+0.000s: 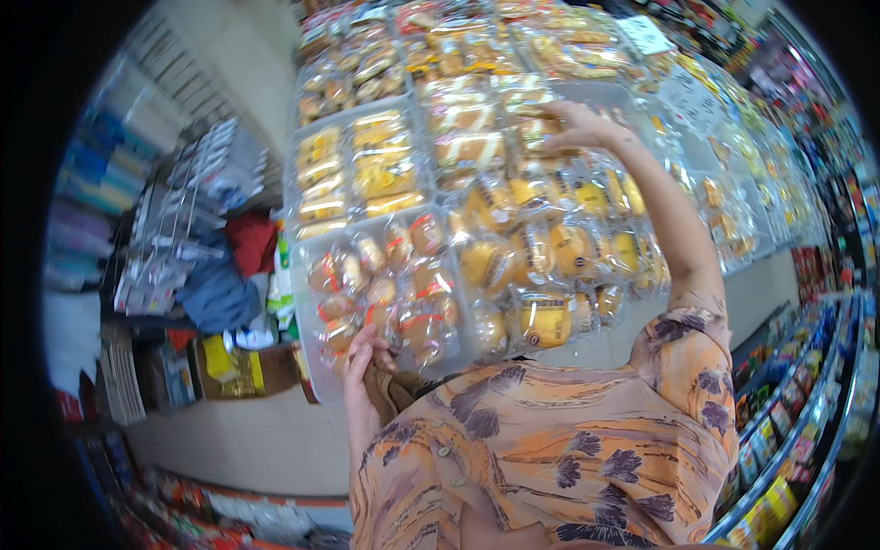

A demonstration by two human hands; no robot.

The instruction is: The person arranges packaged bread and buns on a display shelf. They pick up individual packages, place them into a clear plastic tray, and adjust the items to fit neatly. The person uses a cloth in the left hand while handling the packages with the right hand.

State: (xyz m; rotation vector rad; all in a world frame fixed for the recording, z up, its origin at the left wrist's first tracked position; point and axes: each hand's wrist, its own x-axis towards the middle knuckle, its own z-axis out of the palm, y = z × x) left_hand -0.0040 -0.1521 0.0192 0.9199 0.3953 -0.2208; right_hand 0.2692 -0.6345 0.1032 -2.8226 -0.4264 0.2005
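My right hand (574, 128) reaches over a stack of wrapped striped buns (533, 130), its thumb and fingers spread around one packet; whether it grips the packet is unclear. At the display's near left, my left hand (368, 350) has bent fingers around brown cloth or a strap (392, 388), beside a clear plastic bin (313, 378) of small wrapped buns with red marks (423, 330). Between the hands lie large yellow wrapped cakes (488, 261). Further left, another bin holds yellow packaged cakes (381, 172).
Handwritten signs (691, 100) stand among the packets at the right. A wire rack (192, 165), blue cloth (223, 289) and a cardboard box (275, 371) are on the left. Stocked shelves (790, 440) curve along the lower right; more goods (247, 515) lie at the lower left.
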